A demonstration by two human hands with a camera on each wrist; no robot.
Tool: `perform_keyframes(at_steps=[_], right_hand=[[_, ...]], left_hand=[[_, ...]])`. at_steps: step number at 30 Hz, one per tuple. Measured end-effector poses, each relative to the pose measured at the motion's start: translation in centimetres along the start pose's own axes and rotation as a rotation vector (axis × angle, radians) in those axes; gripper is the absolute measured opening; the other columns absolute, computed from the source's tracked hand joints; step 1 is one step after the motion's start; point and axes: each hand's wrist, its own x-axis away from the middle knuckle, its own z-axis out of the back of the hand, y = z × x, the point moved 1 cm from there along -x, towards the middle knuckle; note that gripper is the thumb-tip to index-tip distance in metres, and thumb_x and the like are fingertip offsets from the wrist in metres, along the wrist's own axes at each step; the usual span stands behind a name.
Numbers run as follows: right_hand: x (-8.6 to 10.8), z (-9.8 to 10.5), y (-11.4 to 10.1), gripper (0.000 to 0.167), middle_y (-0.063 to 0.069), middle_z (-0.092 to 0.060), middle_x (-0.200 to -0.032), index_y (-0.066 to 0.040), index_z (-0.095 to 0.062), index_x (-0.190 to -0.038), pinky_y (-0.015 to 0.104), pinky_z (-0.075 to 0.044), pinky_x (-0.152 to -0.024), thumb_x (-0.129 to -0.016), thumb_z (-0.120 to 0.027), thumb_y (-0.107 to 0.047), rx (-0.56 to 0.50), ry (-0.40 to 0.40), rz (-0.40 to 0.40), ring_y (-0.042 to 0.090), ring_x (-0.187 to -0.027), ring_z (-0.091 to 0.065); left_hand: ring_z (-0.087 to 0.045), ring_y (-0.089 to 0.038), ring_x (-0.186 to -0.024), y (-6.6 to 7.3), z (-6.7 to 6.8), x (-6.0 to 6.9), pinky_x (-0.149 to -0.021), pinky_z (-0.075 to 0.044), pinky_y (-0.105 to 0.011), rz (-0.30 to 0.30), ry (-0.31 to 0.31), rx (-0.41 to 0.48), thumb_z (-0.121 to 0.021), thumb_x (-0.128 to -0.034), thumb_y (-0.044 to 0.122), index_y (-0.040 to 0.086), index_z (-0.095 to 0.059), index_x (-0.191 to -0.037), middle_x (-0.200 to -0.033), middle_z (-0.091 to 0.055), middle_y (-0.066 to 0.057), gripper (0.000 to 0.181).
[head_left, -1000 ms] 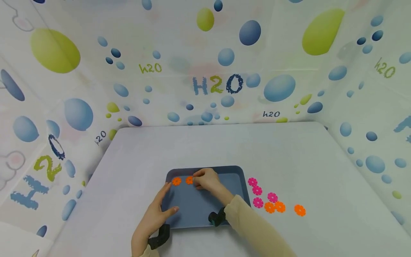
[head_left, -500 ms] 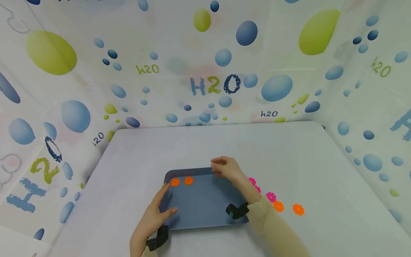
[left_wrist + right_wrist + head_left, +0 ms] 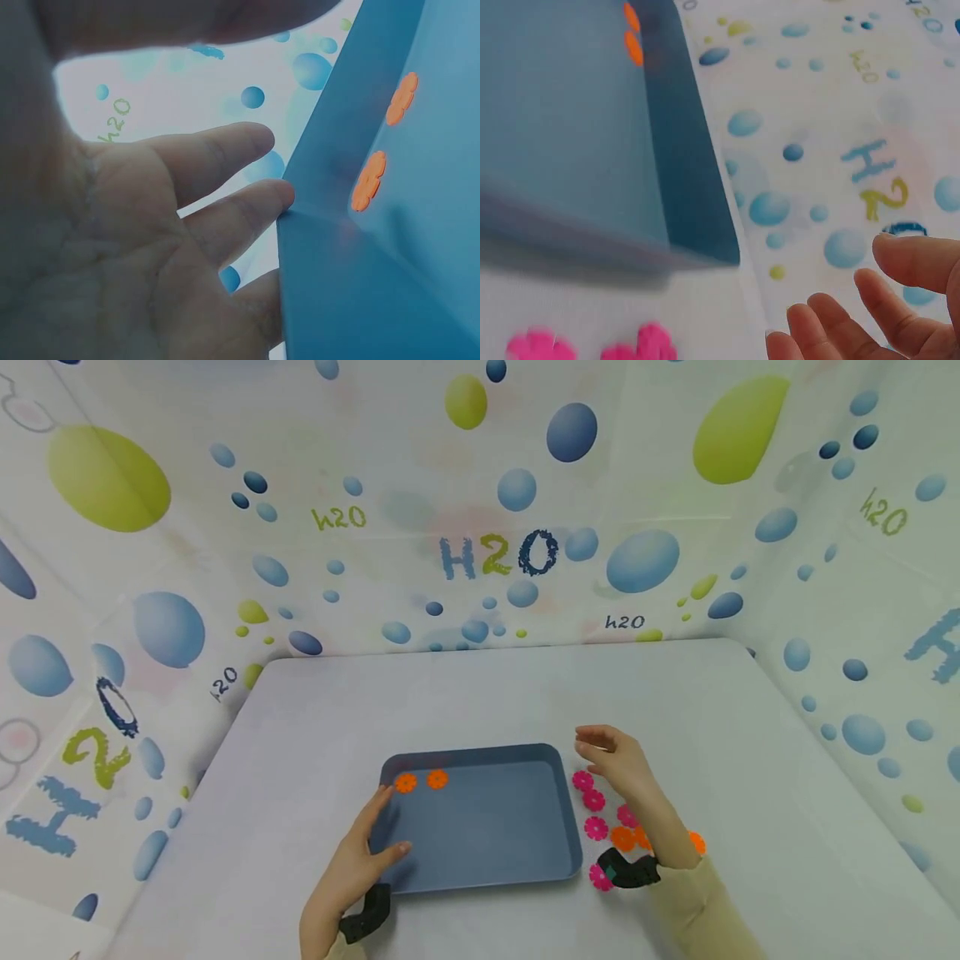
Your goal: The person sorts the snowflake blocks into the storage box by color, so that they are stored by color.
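A blue-grey rectangular tray [image 3: 487, 827] lies on the table, with two orange flower-shaped pieces [image 3: 438, 779] side by side in its far left corner. My left hand [image 3: 356, 864] is at the tray's left side, fingers extended, fingertips against the rim in the left wrist view. Right of the tray, my right hand [image 3: 618, 764] hovers with loosely bent fingers and nothing between them. Below and beside it lie several pink flower pieces [image 3: 596, 828] and a few orange flower pieces [image 3: 622, 838], some partly covered by the right forearm.
The white table [image 3: 465, 702] stretches beyond the tray to a patterned backdrop [image 3: 405, 460] that rises on three sides. A black wrist camera mount [image 3: 630, 870] on the right arm overlaps one pink piece near the tray's near right corner.
My right hand has let go of the second orange flower piece in the tray and moved right, past the tray's edge. The left hand stays by the tray.
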Motion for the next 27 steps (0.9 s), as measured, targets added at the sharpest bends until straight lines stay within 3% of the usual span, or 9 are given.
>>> perform_keyframes(at_steps=[6, 12, 18, 27], right_hand=[[2.5, 2.1, 2.0, 0.044, 0.022, -0.055, -0.136, -0.002, -0.051, -0.135, 0.04, -0.054, -0.095, -0.097, -0.058, -0.023, 0.114, 0.081, -0.07, 0.036, -0.117, -0.059], [4.7, 3.1, 4.0, 0.043, 0.022, -0.058, -0.132, -0.002, -0.053, -0.133, 0.035, -0.057, -0.088, -0.096, -0.059, -0.022, 0.208, 0.116, -0.118, 0.036, -0.112, -0.061], [6.7, 3.8, 5.3, 0.045, 0.024, -0.058, -0.131, -0.001, -0.053, -0.133, 0.038, -0.057, -0.085, -0.095, -0.061, -0.023, 0.228, 0.132, -0.137, 0.037, -0.111, -0.062], [8.3, 3.9, 7.4, 0.046, 0.023, -0.059, -0.131, -0.002, -0.054, -0.133, 0.022, -0.057, -0.071, -0.091, -0.065, -0.018, 0.185, 0.146, -0.229, 0.019, -0.093, -0.066]], left_hand=[[-0.021, -0.049, -0.144, -0.1, 0.0, 0.0, -0.11, -0.026, -0.068, -0.048, 0.025, -0.032, -0.073, -0.085, 0.02, 0.003, -0.029, -0.151, -0.159, -0.019, -0.024, 0.082], [-0.02, -0.049, -0.144, -0.1, 0.2, 0.1, -0.11, -0.025, -0.069, -0.035, 0.021, -0.034, -0.073, -0.0857, 0.02, 0.004, -0.028, -0.152, -0.16, -0.017, -0.024, 0.082], [-0.018, -0.05, -0.144, 0.1, 0.1, 0.1, -0.11, -0.024, -0.069, -0.025, 0.009, -0.027, -0.073, -0.086, 0.02, 0.003, -0.027, -0.152, -0.16, -0.016, -0.025, 0.082], [-0.018, -0.05, -0.144, 0.2, -0.1, 0.0, -0.11, -0.023, -0.069, -0.027, 0.001, -0.03, -0.072, -0.0863, 0.021, 0.003, -0.026, -0.152, -0.16, -0.016, -0.026, 0.082]])
